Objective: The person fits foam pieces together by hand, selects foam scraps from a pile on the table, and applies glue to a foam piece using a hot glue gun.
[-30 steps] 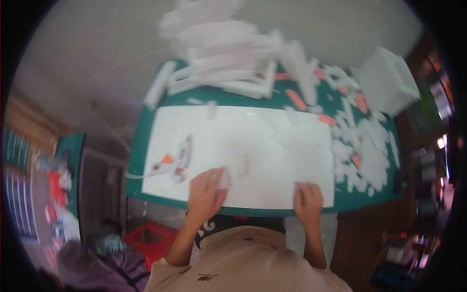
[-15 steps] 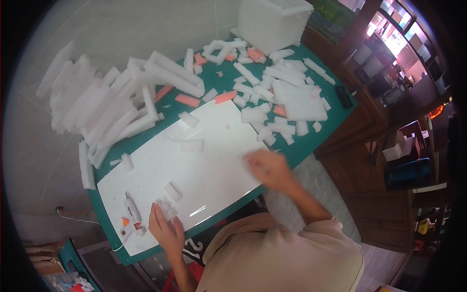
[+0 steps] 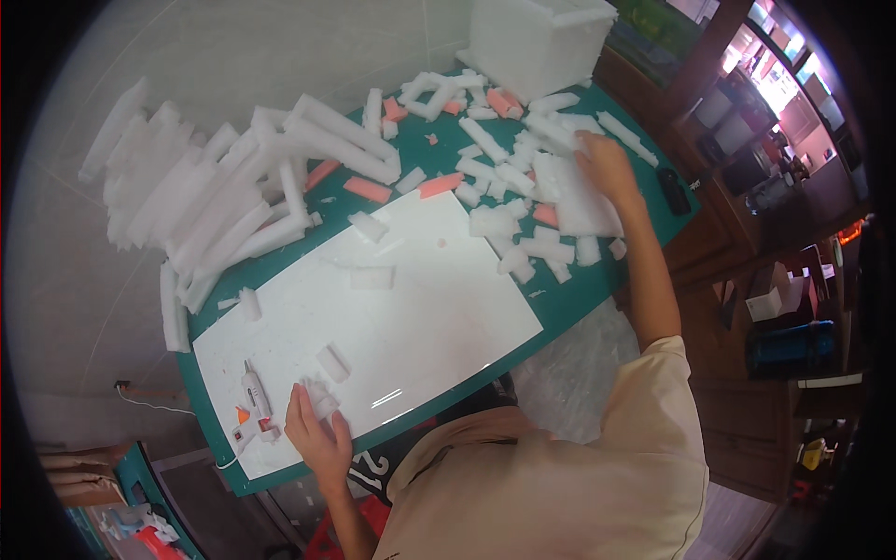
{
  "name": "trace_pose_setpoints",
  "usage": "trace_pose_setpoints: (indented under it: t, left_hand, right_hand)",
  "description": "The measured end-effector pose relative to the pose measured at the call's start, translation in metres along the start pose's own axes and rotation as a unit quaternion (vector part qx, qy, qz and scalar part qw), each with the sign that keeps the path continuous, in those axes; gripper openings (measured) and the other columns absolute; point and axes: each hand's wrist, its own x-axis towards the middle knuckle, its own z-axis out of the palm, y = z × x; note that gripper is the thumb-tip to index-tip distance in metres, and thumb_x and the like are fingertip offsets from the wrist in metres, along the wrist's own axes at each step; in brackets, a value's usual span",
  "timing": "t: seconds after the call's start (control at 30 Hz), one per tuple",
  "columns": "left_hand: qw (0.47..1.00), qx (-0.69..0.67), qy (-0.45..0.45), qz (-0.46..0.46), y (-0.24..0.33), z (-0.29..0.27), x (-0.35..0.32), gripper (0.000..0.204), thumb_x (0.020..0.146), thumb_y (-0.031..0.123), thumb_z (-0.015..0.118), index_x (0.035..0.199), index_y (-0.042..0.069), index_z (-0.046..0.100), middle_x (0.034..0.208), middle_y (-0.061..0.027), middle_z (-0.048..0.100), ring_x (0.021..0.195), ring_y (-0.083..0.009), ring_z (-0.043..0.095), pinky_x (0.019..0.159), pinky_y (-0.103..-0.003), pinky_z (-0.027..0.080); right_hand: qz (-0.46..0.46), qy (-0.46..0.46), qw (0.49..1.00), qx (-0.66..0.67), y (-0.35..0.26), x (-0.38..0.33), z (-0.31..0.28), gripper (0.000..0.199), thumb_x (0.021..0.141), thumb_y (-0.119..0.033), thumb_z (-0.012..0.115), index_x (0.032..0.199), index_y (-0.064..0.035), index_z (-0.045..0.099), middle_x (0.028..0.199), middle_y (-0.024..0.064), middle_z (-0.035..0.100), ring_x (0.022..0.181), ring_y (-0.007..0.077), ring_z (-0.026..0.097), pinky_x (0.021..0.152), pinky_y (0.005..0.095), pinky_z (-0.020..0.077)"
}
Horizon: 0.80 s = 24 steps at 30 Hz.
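My left hand (image 3: pixel 317 436) rests on the near left corner of a white board (image 3: pixel 411 313), its fingers on a small cluster of white foam pieces (image 3: pixel 320 399). A white glue gun (image 3: pixel 254 399) lies just left of that hand. My right hand (image 3: pixel 607 163) reaches far to the right, fingers down on a flat white foam slab (image 3: pixel 577 198) among scattered foam blocks (image 3: pixel 509 173). Whether that hand grips the slab I cannot tell.
The green table (image 3: pixel 597 280) carries a heap of long white foam strips (image 3: pixel 219 201) at the back left, several orange foam pieces (image 3: pixel 369 189), and a big white foam box (image 3: pixel 537 42) at the far end. A black remote (image 3: pixel 672 189) lies by the right edge.
My right hand has gone from the board's near edge out to the foam slab on the right. The view has swung slightly; my left hand stays by the glue gun.
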Motion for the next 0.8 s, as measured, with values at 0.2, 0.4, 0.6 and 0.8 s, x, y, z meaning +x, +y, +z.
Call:
trace_pose_setpoints:
  t: [0.2, 0.4, 0.6, 0.8]
  left_hand:
    - [1.000, 0.004, -0.005, -0.005, 0.003, -0.002, 0.001, 0.064, 0.080, 0.010, 0.059, 0.140, -0.002, 0.040, 0.142, -0.0207, 0.044, 0.128, -0.0355, 0.043, 0.102, -0.043, 0.032]
    - [1.000, 0.004, 0.011, 0.006, 0.000, 0.000, 0.000, 0.063, 0.080, 0.010, 0.059, 0.139, -0.002, 0.041, 0.141, -0.0209, 0.044, 0.128, -0.0351, 0.044, 0.101, -0.043, 0.033]
    - [1.000, -0.002, 0.019, 0.013, -0.001, 0.000, 0.001, 0.061, 0.080, 0.010, 0.060, 0.138, -0.002, 0.043, 0.140, -0.0207, 0.046, 0.125, -0.0347, 0.046, 0.099, -0.042, 0.035]
    - [1.000, -0.005, 0.021, 0.017, -0.001, 0.000, 0.001, 0.060, 0.080, 0.010, 0.061, 0.137, -0.001, 0.044, 0.139, -0.0206, 0.047, 0.124, -0.0348, 0.048, 0.097, -0.042, 0.035]
  right_hand:
    - [-0.021, -0.034, 0.984, 0.176, -0.051, 0.010, -0.004, 0.039, 0.081, -0.019, 0.063, 0.117, -0.0029, 0.062, 0.102, 0.0241, 0.066, 0.093, 0.0407, 0.063, 0.086, 0.0459, 0.0493]
    - [-0.090, -0.172, 0.981, 0.008, -0.100, 0.022, 0.033, 0.027, 0.079, -0.016, 0.059, 0.101, -0.0011, 0.063, 0.094, 0.0213, 0.064, 0.096, 0.0373, 0.061, 0.084, 0.0461, 0.0496]
    - [-0.120, -0.188, 0.974, -0.035, -0.094, 0.034, 0.057, 0.029, 0.079, -0.019, 0.062, 0.101, -0.0003, 0.064, 0.112, 0.0168, 0.059, 0.102, 0.0357, 0.060, 0.085, 0.0441, 0.0503]
    - [-0.130, -0.255, 0.957, -0.035, -0.099, 0.055, 0.068, 0.039, 0.077, -0.033, 0.071, 0.096, 0.0013, 0.067, 0.108, 0.0197, 0.059, 0.099, 0.0375, 0.058, 0.089, 0.0435, 0.0463]
